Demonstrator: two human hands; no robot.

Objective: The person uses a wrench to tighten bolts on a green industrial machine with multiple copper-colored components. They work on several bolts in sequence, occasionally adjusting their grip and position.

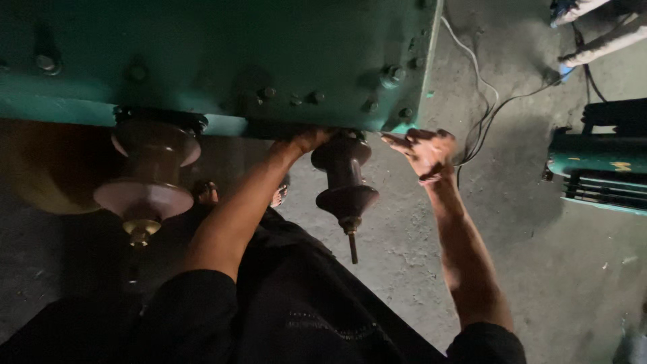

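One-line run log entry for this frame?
left hand: at base of brown insulator | right hand: open, at green housing edge | second insulator: untouched

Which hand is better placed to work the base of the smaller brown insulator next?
Left, probably. The left hand already touches the green housing at the base of the small brown insulator. The right hand hovers open beside it, touching nothing.

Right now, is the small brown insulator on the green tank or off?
On. The insulator sticks straight out of the tank, its base at the wall, left hand there.
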